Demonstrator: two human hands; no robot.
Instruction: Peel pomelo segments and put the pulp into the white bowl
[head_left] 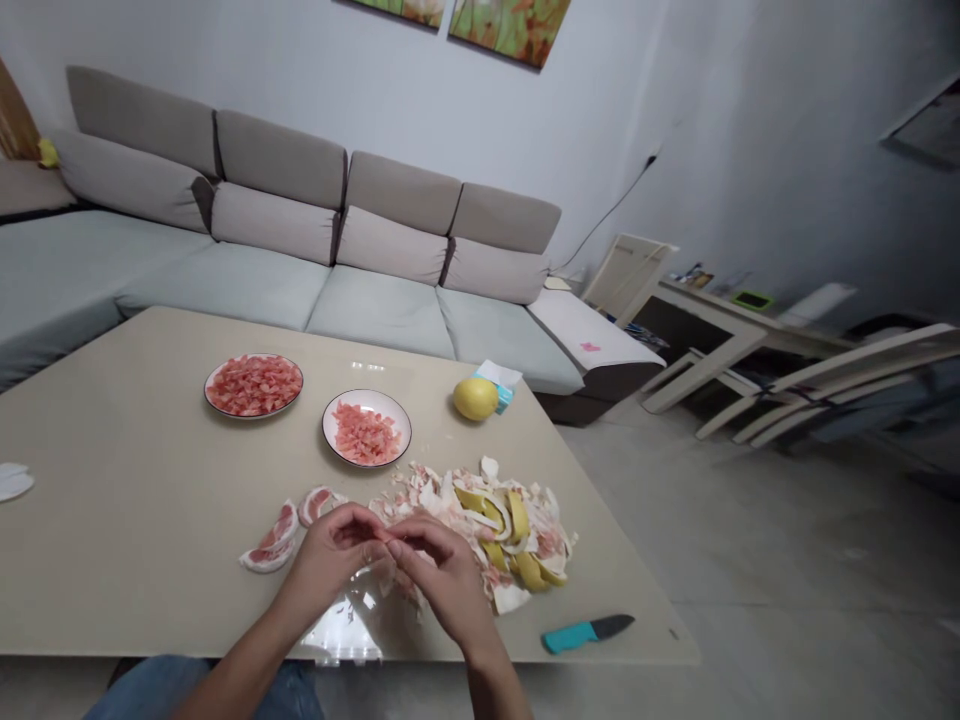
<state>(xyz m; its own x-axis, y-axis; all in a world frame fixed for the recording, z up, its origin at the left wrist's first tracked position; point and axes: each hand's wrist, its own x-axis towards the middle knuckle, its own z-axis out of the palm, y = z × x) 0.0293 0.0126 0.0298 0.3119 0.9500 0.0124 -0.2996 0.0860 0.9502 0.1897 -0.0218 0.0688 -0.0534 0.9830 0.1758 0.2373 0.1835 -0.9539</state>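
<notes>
Above the near part of the table, my left hand (340, 550) and my right hand (442, 572) meet at the fingertips. Both are closed in a pinch on a small pinkish piece of pomelo (384, 535), mostly hidden by the fingers. Left of my left hand lie peeled pomelo segments (276, 538) with red flesh and white skin. Beside and behind my right hand spreads a heap of pomelo peel (517, 520), yellow rind mixed with white pith and membrane scraps. Beyond the hands, a white plate (405, 425) with a dark rim holds pink pomelo flesh (366, 433).
A second plate (255, 414), farther left, is piled with pomelo flesh. A whole yellow pomelo (475, 398) rests by a tissue pack (504, 384). A turquoise-handled knife (574, 637) lies near the table's front right edge. Behind the table (150, 480) stands a sofa (375, 300).
</notes>
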